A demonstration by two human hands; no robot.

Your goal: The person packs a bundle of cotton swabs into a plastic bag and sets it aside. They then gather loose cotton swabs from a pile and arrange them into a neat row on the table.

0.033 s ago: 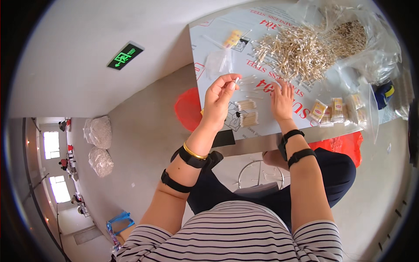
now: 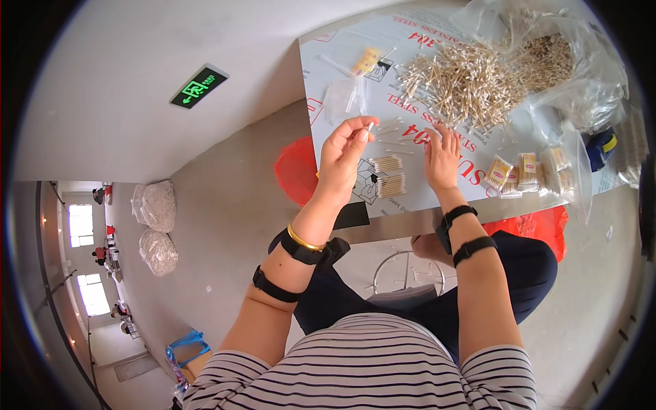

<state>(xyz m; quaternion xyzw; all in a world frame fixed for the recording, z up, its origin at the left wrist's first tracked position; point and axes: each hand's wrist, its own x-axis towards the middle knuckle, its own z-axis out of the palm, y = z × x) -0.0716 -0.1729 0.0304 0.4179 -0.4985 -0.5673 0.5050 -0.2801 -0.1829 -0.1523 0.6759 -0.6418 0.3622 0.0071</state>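
Raised over the table's left part, my left hand (image 2: 343,154) pinches a cotton swab (image 2: 370,126) between thumb and fingers; only its white tip shows, and I cannot tell whether there are more behind it. My right hand (image 2: 443,158) rests on the tabletop with its fingers stretched out, just below the big pile of cotton swabs (image 2: 471,82). Between my hands lie some loose swabs (image 2: 391,130) and two neat rows of swabs, an upper row (image 2: 386,163) and a lower row (image 2: 391,185).
Small filled packs of swabs (image 2: 527,171) sit at the table's near right. A clear plastic bag (image 2: 598,96) spills swabs at the far right, beside a blue tape dispenser (image 2: 601,147). Empty clear bags (image 2: 346,99) lie at the left. Red bags (image 2: 295,171) hang below the table's edges.
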